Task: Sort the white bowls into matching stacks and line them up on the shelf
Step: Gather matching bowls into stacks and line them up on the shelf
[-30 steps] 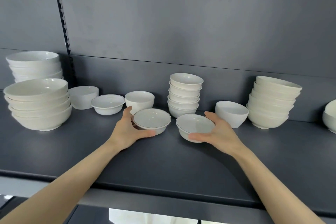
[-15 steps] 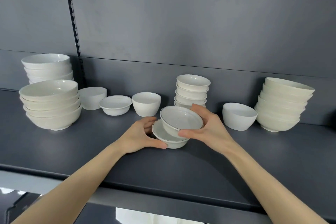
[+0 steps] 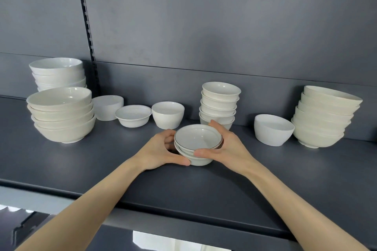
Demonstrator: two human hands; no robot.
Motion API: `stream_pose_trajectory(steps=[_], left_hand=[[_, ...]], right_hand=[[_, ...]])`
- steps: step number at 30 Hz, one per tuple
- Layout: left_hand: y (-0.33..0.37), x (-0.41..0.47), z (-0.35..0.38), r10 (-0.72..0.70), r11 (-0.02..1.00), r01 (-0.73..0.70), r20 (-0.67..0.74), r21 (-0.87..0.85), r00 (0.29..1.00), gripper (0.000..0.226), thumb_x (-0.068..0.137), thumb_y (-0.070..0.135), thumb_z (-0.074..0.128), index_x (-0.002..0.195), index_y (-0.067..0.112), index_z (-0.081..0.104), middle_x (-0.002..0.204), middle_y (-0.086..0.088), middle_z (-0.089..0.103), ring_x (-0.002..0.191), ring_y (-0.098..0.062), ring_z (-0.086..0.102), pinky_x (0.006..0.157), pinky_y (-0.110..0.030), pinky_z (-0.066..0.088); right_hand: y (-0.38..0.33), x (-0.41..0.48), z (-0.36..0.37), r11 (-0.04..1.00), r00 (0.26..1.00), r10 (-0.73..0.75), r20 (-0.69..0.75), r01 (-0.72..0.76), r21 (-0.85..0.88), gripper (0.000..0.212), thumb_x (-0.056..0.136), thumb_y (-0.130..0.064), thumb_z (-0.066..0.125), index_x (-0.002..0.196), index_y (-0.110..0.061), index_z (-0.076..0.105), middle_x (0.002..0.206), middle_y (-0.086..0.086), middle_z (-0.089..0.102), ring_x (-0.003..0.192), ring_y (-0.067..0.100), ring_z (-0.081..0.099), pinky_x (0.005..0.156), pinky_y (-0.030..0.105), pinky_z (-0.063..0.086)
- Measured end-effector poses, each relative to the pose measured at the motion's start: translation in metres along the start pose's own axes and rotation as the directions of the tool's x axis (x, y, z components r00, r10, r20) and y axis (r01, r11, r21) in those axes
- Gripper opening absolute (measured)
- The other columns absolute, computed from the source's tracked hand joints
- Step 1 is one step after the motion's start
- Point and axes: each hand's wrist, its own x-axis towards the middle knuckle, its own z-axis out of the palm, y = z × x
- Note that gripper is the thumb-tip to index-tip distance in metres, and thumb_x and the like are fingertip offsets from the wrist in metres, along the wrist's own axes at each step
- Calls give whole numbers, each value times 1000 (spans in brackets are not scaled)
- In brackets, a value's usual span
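The top bowl (image 3: 197, 138) sits nested in the bottom bowl (image 3: 199, 160), which stands at the front middle of the shelf (image 3: 81, 169). The left hand (image 3: 157, 153) curls round the bottom bowl's left side, its grip grasping it, thumb at the base. The right hand (image 3: 228, 149) has its grip on the top bowl, thumb in front, fingers behind. A small stack (image 3: 219, 104) stands just behind. A loose bowl (image 3: 273, 129) sits to the right, and a big stack (image 3: 61, 116) well to the left.
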Motion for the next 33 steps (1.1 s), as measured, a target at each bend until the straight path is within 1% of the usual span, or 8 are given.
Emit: stream_pose_trajectory(steps=[8,13,16,20,22,25,28,33], left_hand=[[1,-3,-2,28,999,-28,4,37,1000,86,46,30,88,125,19,56,115,7,70,109,-6,64,100,-25,46],[0,-7,-10,16,998,-15,-23,63,1000,51,64,7,87,110,14,64,101,0,75,98,-11,69,94,-25,49],[-2,-12,-17,38,997,-32,-77,74,996,29,70,8,83,95,15,70,89,-1,76,87,-13,71,89,-27,52],[-9,-17,-38,66,985,-53,-75,162,995,20,75,15,80,93,17,72,92,2,76,92,-12,70,92,-30,53],[-15,-18,-53,61,973,-36,-105,228,993,20,76,19,80,94,20,72,96,7,74,97,-9,68,93,-26,51],[-25,-18,-75,57,935,55,-300,351,952,26,77,22,79,100,24,66,105,9,63,99,-8,60,79,-9,42],[-36,-10,-100,39,904,160,-449,396,893,37,80,25,75,113,18,61,104,-5,59,96,-21,59,84,-25,42],[-53,15,-130,-52,830,270,-414,488,909,60,87,33,66,139,18,41,121,-15,57,110,-32,56,100,-38,42]], right_hand=[[-6,-6,-3,997,997,-46,67,42,60,61,68,-15,86,110,-41,50,107,-25,64,104,-8,59,82,8,46],[-3,-6,-5,1000,993,-18,117,19,-11,78,62,-30,90,124,-43,46,118,-28,61,111,-9,55,95,21,46],[-6,-2,-3,997,992,6,125,4,-76,77,60,-32,90,124,-41,48,117,-27,62,110,-7,56,97,26,47],[-15,8,10,997,988,-29,149,40,-70,57,63,-14,88,108,-36,60,109,-14,69,103,0,63,91,21,51],[-15,17,20,996,992,-11,129,23,-89,62,57,-27,91,110,-33,60,110,-9,68,104,5,64,93,32,53],[-11,33,35,993,994,32,108,-19,-119,78,46,-47,90,113,-30,55,108,-13,63,104,8,62,90,40,53],[-16,43,47,990,995,63,83,-52,-134,78,44,-46,89,111,-26,53,101,-14,57,99,6,61,86,32,53],[-25,49,60,992,993,88,73,-81,-96,71,49,-40,91,108,-27,55,97,-18,57,93,2,61,79,24,48]])
